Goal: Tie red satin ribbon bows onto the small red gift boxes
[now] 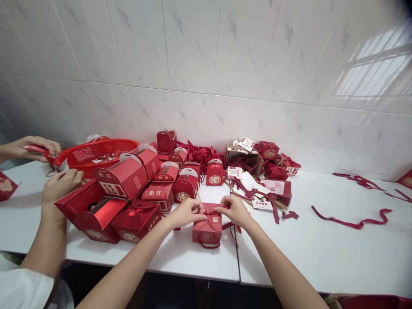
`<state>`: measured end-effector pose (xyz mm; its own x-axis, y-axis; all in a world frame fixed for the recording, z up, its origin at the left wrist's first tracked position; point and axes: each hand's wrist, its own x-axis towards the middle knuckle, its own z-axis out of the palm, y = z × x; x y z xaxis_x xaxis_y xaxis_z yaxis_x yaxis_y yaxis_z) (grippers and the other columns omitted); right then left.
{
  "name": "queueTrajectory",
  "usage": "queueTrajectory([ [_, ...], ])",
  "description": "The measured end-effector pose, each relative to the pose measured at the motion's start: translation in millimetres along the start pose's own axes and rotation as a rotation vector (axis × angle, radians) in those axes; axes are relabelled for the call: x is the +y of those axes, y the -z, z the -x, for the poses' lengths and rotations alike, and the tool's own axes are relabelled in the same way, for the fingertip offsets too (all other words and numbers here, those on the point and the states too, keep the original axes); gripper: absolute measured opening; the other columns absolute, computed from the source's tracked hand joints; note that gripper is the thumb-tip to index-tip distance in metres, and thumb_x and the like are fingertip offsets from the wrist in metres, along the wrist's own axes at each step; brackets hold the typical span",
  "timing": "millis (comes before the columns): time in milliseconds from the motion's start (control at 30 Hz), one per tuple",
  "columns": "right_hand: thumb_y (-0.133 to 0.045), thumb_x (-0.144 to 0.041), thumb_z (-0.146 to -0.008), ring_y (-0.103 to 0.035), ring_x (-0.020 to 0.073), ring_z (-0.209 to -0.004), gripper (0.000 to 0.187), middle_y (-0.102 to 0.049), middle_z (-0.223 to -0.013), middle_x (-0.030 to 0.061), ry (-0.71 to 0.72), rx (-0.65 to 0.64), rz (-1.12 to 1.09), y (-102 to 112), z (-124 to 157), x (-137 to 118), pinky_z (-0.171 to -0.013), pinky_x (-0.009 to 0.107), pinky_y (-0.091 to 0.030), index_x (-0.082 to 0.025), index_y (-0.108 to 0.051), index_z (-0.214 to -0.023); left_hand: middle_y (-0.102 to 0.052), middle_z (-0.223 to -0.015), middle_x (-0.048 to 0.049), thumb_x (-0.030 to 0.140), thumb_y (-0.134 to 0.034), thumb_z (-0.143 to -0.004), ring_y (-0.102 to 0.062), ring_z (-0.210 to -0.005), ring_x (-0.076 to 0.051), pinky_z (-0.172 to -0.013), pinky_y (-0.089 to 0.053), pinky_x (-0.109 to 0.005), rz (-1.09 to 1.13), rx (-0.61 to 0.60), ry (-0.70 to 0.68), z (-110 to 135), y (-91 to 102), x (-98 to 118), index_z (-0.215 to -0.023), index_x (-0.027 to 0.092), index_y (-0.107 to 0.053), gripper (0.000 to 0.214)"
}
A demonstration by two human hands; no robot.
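A small red gift box (pixel 207 234) with light lettering stands near the table's front edge. My left hand (pixel 188 213) is at the box's left side, thumb and fingers pinched on a dark red ribbon (pixel 210 213) across the top. From the right, my right hand (pixel 234 211) pinches the same ribbon. Where the ribbon crosses, the fingers partly cover it, so I cannot tell whether it is knotted. Another ribbon loop (pixel 210 246) hangs at the box's front.
Several red boxes (pixel 120 178) crowd the left, beside a red plastic basket (pixel 99 148). A co-worker's hands (pixel 61 186) work there with scissors (pixel 58 165). Behind are heaped ribbons (pixel 202 154), cards (pixel 246 145) and a cardboard box (pixel 254 163). A loose ribbon (pixel 354 224) lies right.
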<state>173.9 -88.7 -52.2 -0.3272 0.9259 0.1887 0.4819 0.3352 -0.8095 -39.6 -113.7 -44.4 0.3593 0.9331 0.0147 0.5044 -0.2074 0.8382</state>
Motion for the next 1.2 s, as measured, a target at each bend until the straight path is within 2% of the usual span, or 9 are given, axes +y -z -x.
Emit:
queueTrajectory([
  [167, -0.070, -0.039, -0.069, -0.050, 0.0120, -0.058, 0.026, -0.059, -0.063, -0.0004, -0.030, -0.055, -0.027, 3, 8, 7, -0.056, 0.023, -0.037, -0.017, -0.056, -0.061, -0.034, -0.054, 0.0078, 0.043, -0.069, -0.065, -0.032, -0.052, -0.009, -0.049, -0.023, -0.021, -0.006, 0.014, 0.012, 3, -0.7, -8, -0.064, 0.016, -0.053, 0.031],
  [333, -0.066, -0.050, -0.071, -0.040, 0.0088, -0.049, 0.037, -0.048, -0.052, -0.0039, -0.084, -0.180, -0.053, 12, 20, 11, -0.047, 0.022, -0.029, -0.017, -0.056, -0.060, -0.038, -0.056, 0.0061, 0.042, -0.068, -0.067, -0.037, -0.055, -0.011, -0.053, -0.028, -0.023, -0.062, 0.066, 0.011, 6, 1.7, -6, -0.065, 0.016, -0.056, 0.028],
  [433, -0.065, -0.055, -0.071, -0.040, 0.0078, -0.047, 0.041, -0.047, -0.050, -0.0044, -0.161, -0.330, -0.210, 25, 27, 9, -0.046, 0.021, -0.028, -0.016, -0.056, -0.059, -0.053, -0.074, 0.0006, 0.038, -0.069, -0.066, -0.049, -0.072, -0.016, -0.069, -0.039, -0.027, -0.115, 0.156, -0.035, 11, 6.2, 4, -0.073, 0.018, -0.060, 0.023],
  [500, -0.066, -0.053, -0.071, -0.043, 0.0080, -0.048, 0.039, -0.051, -0.052, -0.0038, -0.190, -0.371, -0.372, 32, 32, 5, -0.048, 0.021, -0.030, -0.016, -0.059, -0.064, -0.056, -0.089, -0.0026, 0.037, -0.068, -0.068, -0.052, -0.085, -0.019, -0.080, -0.041, -0.031, -0.146, 0.216, -0.092, 15, 6.0, 13, -0.079, 0.020, -0.062, 0.022],
  [633, -0.072, -0.049, -0.067, -0.049, 0.0092, -0.052, 0.034, -0.057, -0.057, -0.0023, -0.246, -0.326, -0.643, 37, 35, -9, -0.052, 0.022, -0.037, -0.016, -0.065, -0.074, -0.057, -0.095, -0.0034, 0.040, -0.070, -0.067, -0.054, -0.091, -0.022, -0.083, -0.041, -0.034, -0.247, 0.234, -0.188, 18, -10.2, 32, -0.087, 0.021, -0.059, 0.029],
  [700, -0.075, -0.047, -0.064, -0.054, 0.0112, -0.057, 0.034, -0.062, -0.064, 0.0001, -0.260, -0.290, -0.739, 35, 35, -16, -0.059, 0.024, -0.042, -0.016, -0.067, -0.076, -0.058, -0.095, -0.0035, 0.041, -0.071, -0.066, -0.053, -0.091, -0.024, -0.084, -0.039, -0.037, -0.339, 0.282, -0.201, 16, -23.0, 37, -0.089, 0.021, -0.056, 0.033],
  [867, -0.077, -0.042, -0.064, -0.060, 0.0132, -0.065, 0.031, -0.066, -0.070, 0.0027, -0.249, -0.220, -0.854, 33, 37, -29, -0.067, 0.027, -0.047, -0.016, -0.069, -0.080, -0.060, -0.089, -0.0031, 0.025, -0.057, -0.077, -0.055, -0.087, -0.022, -0.083, -0.036, -0.037, -0.442, 0.475, -0.231, 8, -39.8, 37, -0.081, 0.021, -0.054, 0.006],
  [1000, -0.077, -0.044, -0.063, -0.060, 0.0123, -0.061, 0.032, -0.065, -0.066, 0.0015, -0.272, -0.140, -0.769, 28, 39, -24, -0.063, 0.027, -0.048, -0.016, -0.069, -0.077, -0.062, -0.086, -0.0033, 0.017, -0.052, -0.077, -0.056, -0.086, -0.022, -0.082, -0.036, -0.037, -0.454, 0.562, -0.219, 8, -35.9, 32, -0.078, 0.020, -0.057, 0.007],
  [1200, -0.069, -0.046, -0.068, -0.056, 0.0130, -0.056, 0.033, -0.066, -0.067, 0.0031, -0.108, 0.007, -0.483, -2, 35, -10, -0.058, 0.030, -0.049, -0.015, -0.069, -0.076, -0.065, -0.084, -0.0040, 0.023, -0.052, -0.081, -0.058, -0.083, -0.021, -0.080, -0.038, -0.036, -0.436, 0.590, -0.220, 12, -36.8, 32, -0.077, 0.021, -0.063, 0.012],
])
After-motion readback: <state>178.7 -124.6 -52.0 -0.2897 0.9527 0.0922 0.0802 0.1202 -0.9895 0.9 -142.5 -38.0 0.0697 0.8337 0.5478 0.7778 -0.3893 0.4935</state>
